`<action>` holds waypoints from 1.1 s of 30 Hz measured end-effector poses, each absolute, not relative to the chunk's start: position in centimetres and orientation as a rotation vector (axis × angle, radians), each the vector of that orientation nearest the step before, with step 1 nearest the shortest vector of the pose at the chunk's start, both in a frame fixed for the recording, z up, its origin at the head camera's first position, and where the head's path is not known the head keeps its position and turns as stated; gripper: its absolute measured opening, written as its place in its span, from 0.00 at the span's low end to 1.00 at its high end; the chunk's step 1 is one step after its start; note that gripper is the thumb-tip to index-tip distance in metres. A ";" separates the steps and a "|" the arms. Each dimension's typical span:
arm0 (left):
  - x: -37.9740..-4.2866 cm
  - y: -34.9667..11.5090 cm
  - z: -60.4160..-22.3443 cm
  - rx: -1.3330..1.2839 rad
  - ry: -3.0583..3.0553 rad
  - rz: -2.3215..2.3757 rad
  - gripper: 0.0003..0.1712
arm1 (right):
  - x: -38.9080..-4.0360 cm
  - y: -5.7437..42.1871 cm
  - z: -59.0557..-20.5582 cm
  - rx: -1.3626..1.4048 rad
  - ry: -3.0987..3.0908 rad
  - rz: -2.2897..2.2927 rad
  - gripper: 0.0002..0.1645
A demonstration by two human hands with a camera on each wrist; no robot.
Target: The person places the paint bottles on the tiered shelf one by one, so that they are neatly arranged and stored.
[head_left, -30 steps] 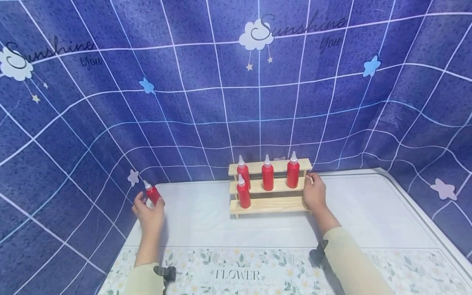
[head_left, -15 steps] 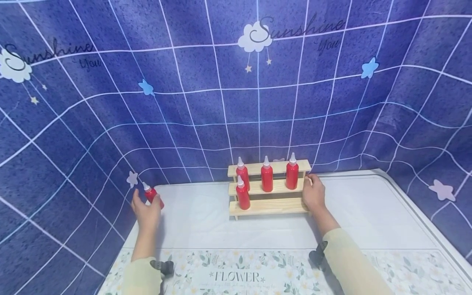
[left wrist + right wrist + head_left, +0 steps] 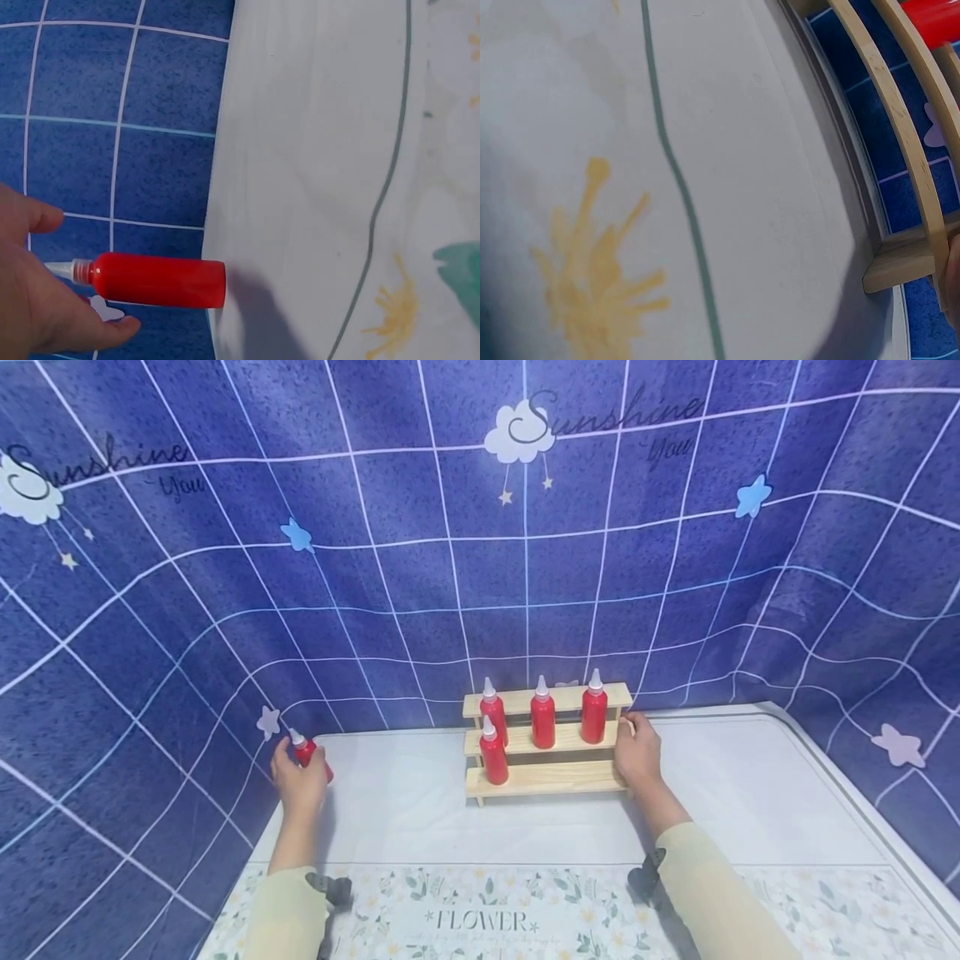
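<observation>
At the left of the table a red squeeze bottle (image 3: 306, 750) with a clear pointed nozzle stands upright. Around it is my left hand (image 3: 300, 789), thumb on one side and fingers on the other; the left wrist view shows gaps between them and the bottle (image 3: 161, 280). My right hand (image 3: 639, 753) grips the right end of a three-tier wooden rack (image 3: 562, 777), its fingertips partly hidden. Three red bottles (image 3: 543, 723) stand along the middle tier, and another red bottle (image 3: 494, 758) stands at the left end of the lowest tier.
A blue gridded curtain (image 3: 480, 568) hangs behind and at both sides of the white table (image 3: 405, 802). Along the table's front runs a flowered mat (image 3: 390, 910) printed "FLOWER". The rack's back is close to the curtain.
My left hand's fingers spread wider beside the left bottle, then came back closer around it. The bottle, the rack and my right hand look the same.
</observation>
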State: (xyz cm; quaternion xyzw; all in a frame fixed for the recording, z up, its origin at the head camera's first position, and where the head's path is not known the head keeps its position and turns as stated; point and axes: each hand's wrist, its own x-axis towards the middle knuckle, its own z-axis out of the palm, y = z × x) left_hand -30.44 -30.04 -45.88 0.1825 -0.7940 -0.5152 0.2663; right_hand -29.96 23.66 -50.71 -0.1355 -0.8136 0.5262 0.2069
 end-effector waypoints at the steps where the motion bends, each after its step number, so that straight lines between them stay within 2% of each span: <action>1: -30.6 -30.0 -46.0 0.492 -2.148 -1.386 0.43 | -30.0 23.7 -50.7 -0.379 -2.265 1.464 0.26; 13: -31.9 -30.8 -46.8 0.516 -2.136 -1.330 0.43 | -30.2 23.7 -50.8 -0.371 -2.257 1.471 0.25; 18: -33.2 -31.2 -48.4 0.416 -2.146 -1.254 0.30 | -30.2 23.9 -50.9 -0.370 -2.249 1.484 0.25; 21: -33.6 -31.3 -48.9 0.381 -2.196 -1.213 0.27 | -30.1 23.9 -50.8 -0.371 -2.255 1.480 0.25; 33: -33.5 -31.8 -48.9 0.414 -2.363 -1.026 0.30 | -29.9 23.9 -50.6 -0.369 -2.254 1.478 0.26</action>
